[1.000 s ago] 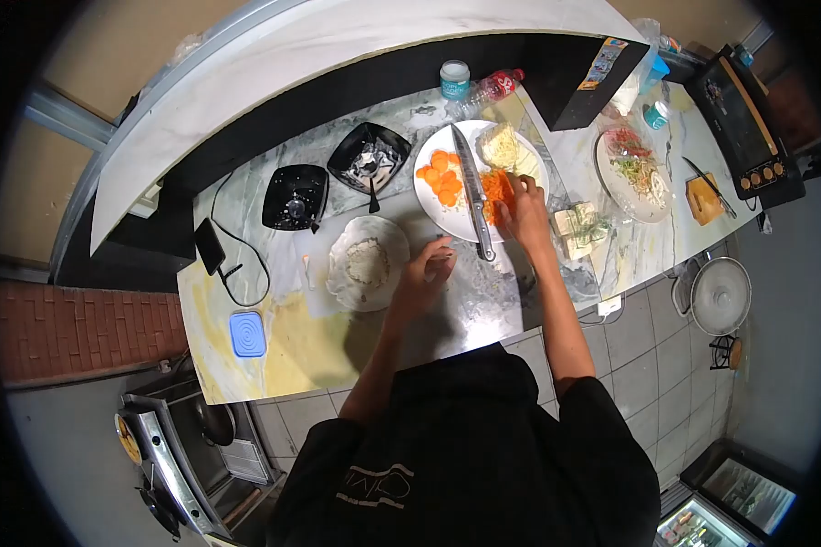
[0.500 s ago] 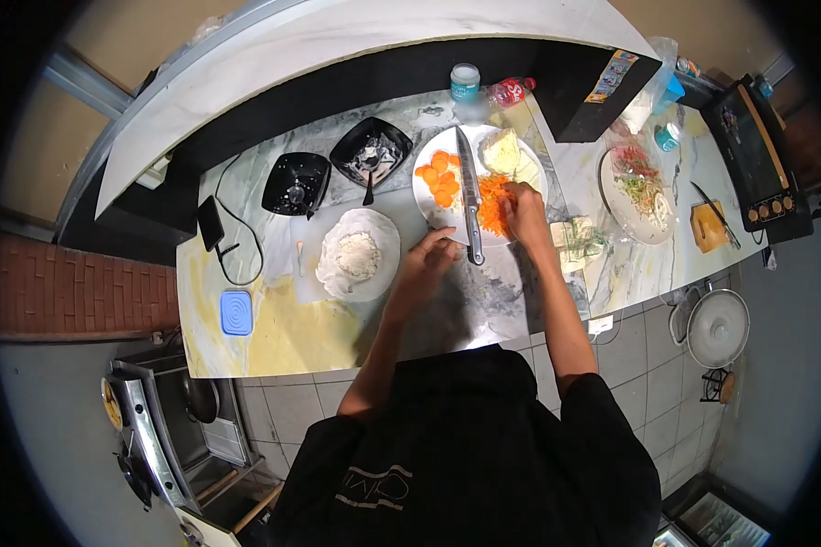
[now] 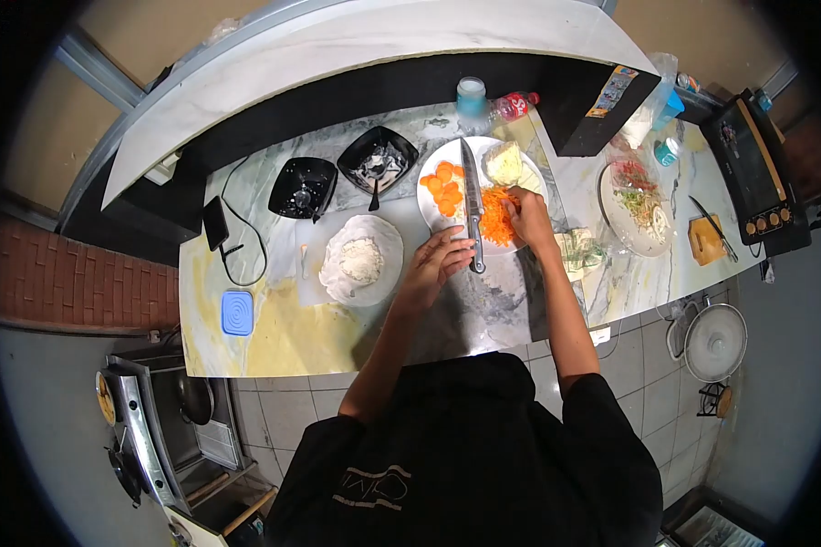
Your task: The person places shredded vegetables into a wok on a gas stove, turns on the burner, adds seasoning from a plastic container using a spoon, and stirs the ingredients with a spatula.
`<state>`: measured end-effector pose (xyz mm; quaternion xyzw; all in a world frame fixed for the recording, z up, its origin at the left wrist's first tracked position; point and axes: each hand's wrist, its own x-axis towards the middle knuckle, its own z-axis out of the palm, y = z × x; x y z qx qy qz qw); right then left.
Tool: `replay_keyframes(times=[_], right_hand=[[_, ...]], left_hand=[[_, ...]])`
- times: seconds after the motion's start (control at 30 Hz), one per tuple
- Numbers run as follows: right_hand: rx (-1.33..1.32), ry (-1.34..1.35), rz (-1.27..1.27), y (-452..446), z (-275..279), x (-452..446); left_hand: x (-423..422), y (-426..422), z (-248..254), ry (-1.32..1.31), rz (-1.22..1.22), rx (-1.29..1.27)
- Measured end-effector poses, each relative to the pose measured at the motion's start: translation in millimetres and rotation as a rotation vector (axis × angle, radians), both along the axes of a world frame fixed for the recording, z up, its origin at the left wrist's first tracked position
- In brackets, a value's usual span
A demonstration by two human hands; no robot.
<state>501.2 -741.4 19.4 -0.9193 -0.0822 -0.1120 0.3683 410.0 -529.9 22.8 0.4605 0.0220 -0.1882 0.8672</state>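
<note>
Your left hand (image 3: pixel 436 266) has shifted closer to the knife (image 3: pixel 472 187), its fingers spread beside the handle. Your right hand (image 3: pixel 530 219) is at the shredded carrot (image 3: pixel 495 220) on the white plate (image 3: pixel 453 224), fingertips hidden, so whether it pinches any cannot be told. Beyond lie a pale chunk (image 3: pixel 504 164), then a bottle (image 3: pixel 517 105).

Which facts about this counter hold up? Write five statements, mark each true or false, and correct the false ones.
1. A knife lies across the white plate. True.
2. The right hand touches the shredded carrot. True.
3. The shredded carrot lies left of the knife. False: it lies right of it.
4. A blue square lid lies on the counter. True.
5. The knife's handle is at the plate's far side. False: it is at the near side.
</note>
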Motion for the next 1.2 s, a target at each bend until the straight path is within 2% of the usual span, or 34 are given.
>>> replay_keyframes(times=[0.07,0.13,0.23,0.47,0.53,0.57,0.63,0.73,0.97,1.07,1.13,1.2], right_hand=[[0.004,-0.034,0.012,-3.0,-4.5,1.7],[0.093,0.031,-0.022,-4.0,-3.6,2.1],[0.089,0.121,0.01,-7.3,2.4,1.9],[0.167,0.156,0.011,-12.2,-1.5,9.9],[0.221,0.311,-0.015,-12.9,1.6,11.4],[0.219,0.311,-0.016,-12.7,2.8,11.3],[0.066,0.145,0.027,-12.6,4.8,10.4],[0.096,0.142,-0.02,-11.9,7.7,12.4],[0.119,0.135,-0.01,-13.1,-1.4,16.7],[0.216,0.16,0.015,-14.2,-4.9,15.4],[0.466,0.323,0.068,-12.9,-0.3,14.6],[0.498,0.35,0.089,-7.8,7.7,11.8]], left_hand=[[-0.9,1.6,-4.8,0.017,-0.005,-0.016],[-2.0,3.8,-1.7,0.045,-0.006,-0.008],[-0.1,5.6,-3.9,0.04,-0.011,-0.005],[8.0,7.7,-8.8,0.071,-0.009,-0.063],[10.5,7.3,-7.3,0.094,0.003,-0.107],[12.5,6.4,-8.6,0.094,0.002,-0.109],[17.3,3.1,-11.2,0.114,0.055,-0.084],[22.0,-1.0,-12.4,0.066,0.065,0.025],[29.2,-4.5,-13.4,0.075,0.07,0.004],[29.9,-5.7,-11.5,0.007,0.087,0.035],[35.0,-6.3,-9.6,0.082,0.079,-0.034],[39.1,-9.8,-8.1,0.107,0.089,-0.082]])
